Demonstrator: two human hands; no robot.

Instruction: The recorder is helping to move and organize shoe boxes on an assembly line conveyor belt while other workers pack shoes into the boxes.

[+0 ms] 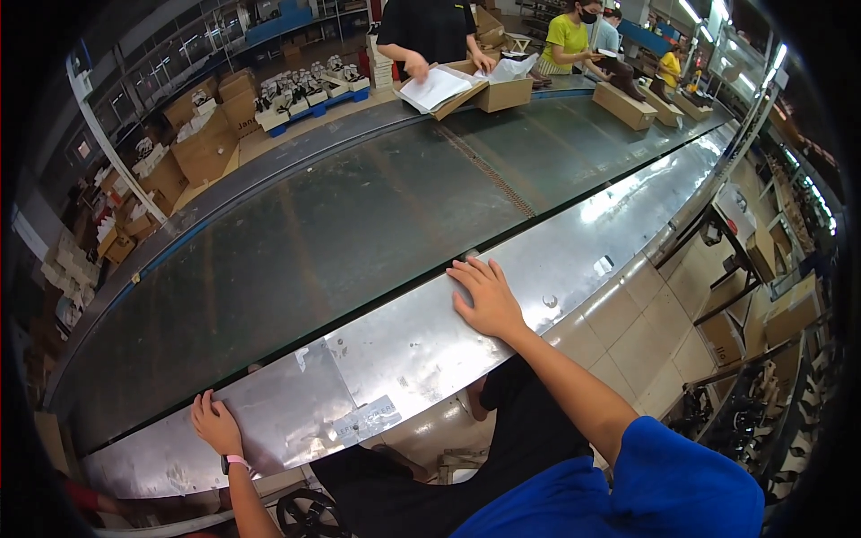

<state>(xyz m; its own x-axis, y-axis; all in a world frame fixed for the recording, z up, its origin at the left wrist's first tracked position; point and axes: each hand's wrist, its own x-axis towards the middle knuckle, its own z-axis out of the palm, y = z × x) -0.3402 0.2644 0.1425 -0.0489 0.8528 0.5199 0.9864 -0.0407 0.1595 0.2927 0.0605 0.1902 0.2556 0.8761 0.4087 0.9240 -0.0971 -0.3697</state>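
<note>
Lower centre of frame: right hand [487,299] lies flat, fingers spread, palm down on the steel counter [404,359] edging a dark conveyor belt [341,233]; it holds nothing. Lower left: left hand [215,423], pink wristband, rests open on the same counter edge. Top centre: another person's hands at an open cardboard box [502,90] with white paper [435,88].

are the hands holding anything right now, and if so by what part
Nothing is held. The right hand lies flat, fingers spread, on the metal ledge beside the conveyor belt. The left hand rests on the same ledge's near edge.
</note>
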